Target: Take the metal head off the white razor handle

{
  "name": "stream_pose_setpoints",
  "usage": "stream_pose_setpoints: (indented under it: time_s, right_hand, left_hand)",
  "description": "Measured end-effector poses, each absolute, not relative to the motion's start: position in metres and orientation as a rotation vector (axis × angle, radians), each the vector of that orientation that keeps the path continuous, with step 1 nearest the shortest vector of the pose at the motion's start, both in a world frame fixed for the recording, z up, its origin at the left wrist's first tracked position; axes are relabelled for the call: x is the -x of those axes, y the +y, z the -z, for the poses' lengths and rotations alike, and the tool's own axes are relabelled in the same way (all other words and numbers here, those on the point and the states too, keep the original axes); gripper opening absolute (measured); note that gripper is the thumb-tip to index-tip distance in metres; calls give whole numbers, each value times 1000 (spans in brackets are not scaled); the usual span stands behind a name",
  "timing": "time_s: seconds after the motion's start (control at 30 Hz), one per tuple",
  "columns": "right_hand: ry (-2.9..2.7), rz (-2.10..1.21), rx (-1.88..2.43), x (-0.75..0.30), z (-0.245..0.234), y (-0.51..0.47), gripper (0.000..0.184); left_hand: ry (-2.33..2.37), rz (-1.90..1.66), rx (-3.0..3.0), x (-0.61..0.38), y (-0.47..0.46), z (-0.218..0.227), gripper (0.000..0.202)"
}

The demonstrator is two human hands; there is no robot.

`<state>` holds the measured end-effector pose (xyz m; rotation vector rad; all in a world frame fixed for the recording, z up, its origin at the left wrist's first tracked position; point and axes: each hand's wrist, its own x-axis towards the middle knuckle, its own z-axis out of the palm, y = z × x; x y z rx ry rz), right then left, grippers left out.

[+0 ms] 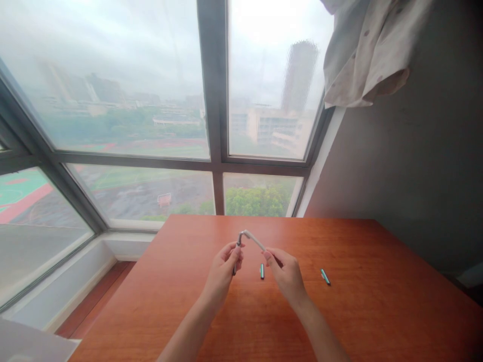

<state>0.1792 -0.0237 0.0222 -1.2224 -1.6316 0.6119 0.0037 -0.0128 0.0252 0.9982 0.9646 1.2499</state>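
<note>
My left hand (227,261) is closed around a dark razor handle (239,240) with a bent silver neck at its top. My right hand (284,270) pinches the lower end of a slim, silver-white handle (255,240) that slants up to the left. The tops of the two pieces meet above the table; whether they are joined, I cannot tell. Between my hands, a razor cartridge (261,271) with a teal and white face lies on the wood. Another razor cartridge (325,277), black-edged with a teal strip, lies to the right of my right hand.
The reddish-brown wooden table (181,322) reaches to a large window with a dark frame (217,166). A light garment (372,60) hangs at the upper right, in front of the grey wall (411,166). A white ledge (85,281) runs along the left.
</note>
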Motion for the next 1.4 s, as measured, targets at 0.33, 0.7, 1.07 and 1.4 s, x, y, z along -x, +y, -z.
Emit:
stream_pose_setpoints:
  time_s: [0.33,0.7,1.07,1.4]
  right_hand:
    - [-1619,-714,1177,-180,-24,-24,37]
    - [-1558,-721,1207,-181,-20,-22,39]
    - [-1574,-745,1201,-184,-25,-23,43]
    - [-1655,-460,1218,-188,-26,-21,34]
  left_hand:
    - [974,-1268,-1007,-3,-8,-18,39]
    - [978,-1257,-1011,-3,-9,-18,40]
    - [1054,-1262,-1120,-1,-12,-24,39]
    - [1187,-1315,-1231,1,-16,-37,33]
